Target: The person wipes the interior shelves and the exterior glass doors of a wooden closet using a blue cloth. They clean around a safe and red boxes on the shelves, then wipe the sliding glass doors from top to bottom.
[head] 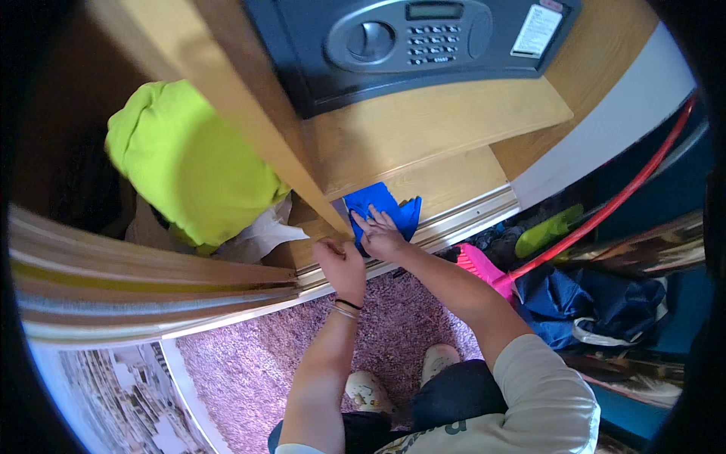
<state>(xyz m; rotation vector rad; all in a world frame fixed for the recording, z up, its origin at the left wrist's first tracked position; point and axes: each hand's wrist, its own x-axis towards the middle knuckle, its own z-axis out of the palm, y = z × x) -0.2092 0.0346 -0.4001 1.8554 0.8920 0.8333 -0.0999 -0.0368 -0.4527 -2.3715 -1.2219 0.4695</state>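
A blue cloth [391,205] lies at the front edge of the wooden wardrobe's bottom board [465,176], beside the upright partition [283,153]. My right hand [381,234] rests on this cloth with its fingers spread. Close to its left, my left hand [340,262] is bent with curled fingers at the foot of the partition; whether it grips an edge of the cloth is hidden. The metal sliding-door track [471,214] runs beneath and beside both hands.
A dark safe [306,62] with a keypad stands on the shelf above. Left of the partition sits a lime-green fabric bundle [193,164] over white material. A pink broom [482,267] with a red handle and a navy bag [590,301] are at right. Purple carpet [255,352] covers the floor.
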